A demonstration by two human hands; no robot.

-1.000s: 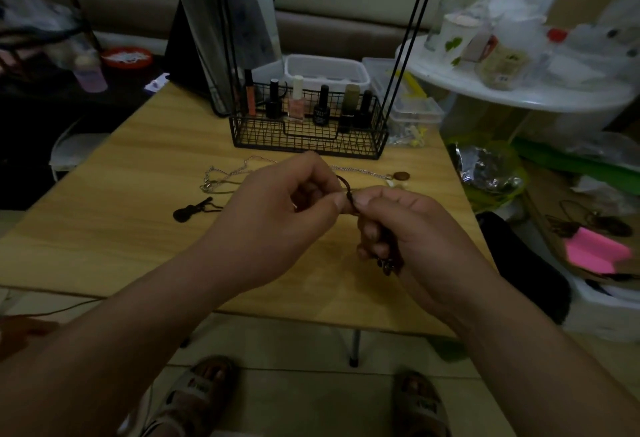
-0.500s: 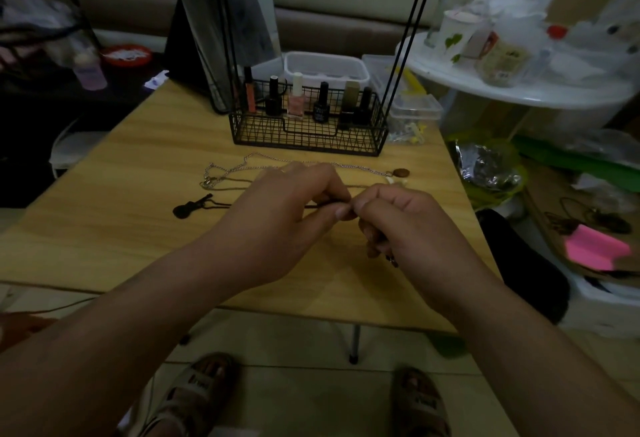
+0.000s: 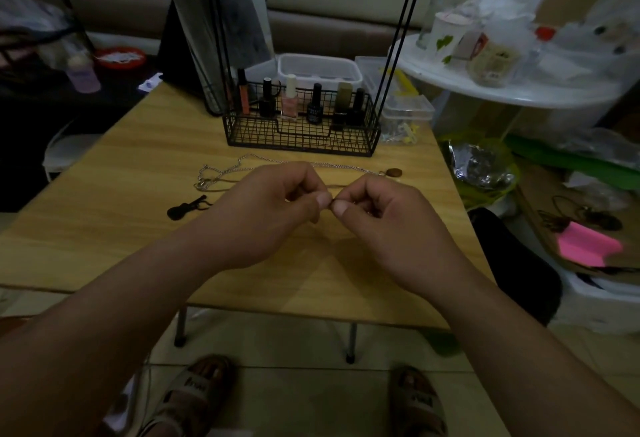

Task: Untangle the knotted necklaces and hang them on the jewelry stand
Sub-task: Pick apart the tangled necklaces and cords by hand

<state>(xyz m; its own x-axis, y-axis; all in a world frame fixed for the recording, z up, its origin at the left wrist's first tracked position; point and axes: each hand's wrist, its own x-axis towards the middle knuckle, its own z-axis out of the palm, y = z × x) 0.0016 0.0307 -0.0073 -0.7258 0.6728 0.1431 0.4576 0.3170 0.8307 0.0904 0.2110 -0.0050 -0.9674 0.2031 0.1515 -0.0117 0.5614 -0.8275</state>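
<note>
fingers (image 3: 323, 199) on cord (image 3: 337, 186), lengthwise left-right

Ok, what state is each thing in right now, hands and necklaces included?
dark cord: held between both hands, not hung.
left hand: pinches the cord.
right hand: pinches the same cord.
silver chain: lying on the table, not hung.
guitar pendant: flat on the table.
nail polish bottles: upright, capped, in the wire basket.

Dim room: a low wooden table (image 3: 104, 228) on pale floor tiles (image 3: 311, 384), a white shelf (image 3: 519, 93) at right.
</note>
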